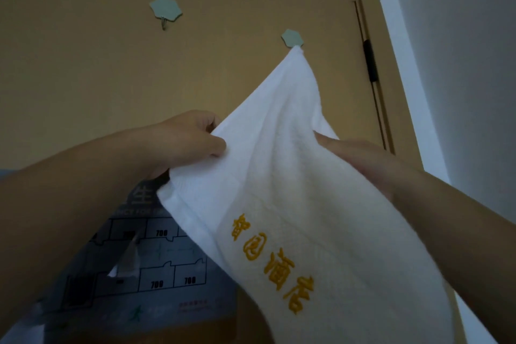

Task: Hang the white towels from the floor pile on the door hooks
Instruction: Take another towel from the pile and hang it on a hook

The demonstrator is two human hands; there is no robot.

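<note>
— On the brown door (83, 64), what hangs from the hooks?

— One white towel (293, 176) is caught by its top corner on the right-hand hook (292, 38), the one with a pale green hexagon plate. The left-hand hook (165, 10) has the same plate and a bare metal prong below it.

— And the person's hands?

— The left hand (187, 142) pinches the towel's left edge between thumb and fingers. The right hand (360, 159) lies against the towel's right side, its fingers partly tucked behind the cloth, so whether it truly grips is hard to say. Together they hold the towel spread and slanting down from the hook toward the camera.

— Any marks on it?

— Yellow embroidered characters (273, 260) run along its lower part.

— What else is on the door?

— A grey floor-plan sign (156, 260) with room numbers, low on the left, partly hidden by the towel and the left forearm. A black hinge (370, 60) shows at the door's right edge, beside the white wall (460, 64).
</note>
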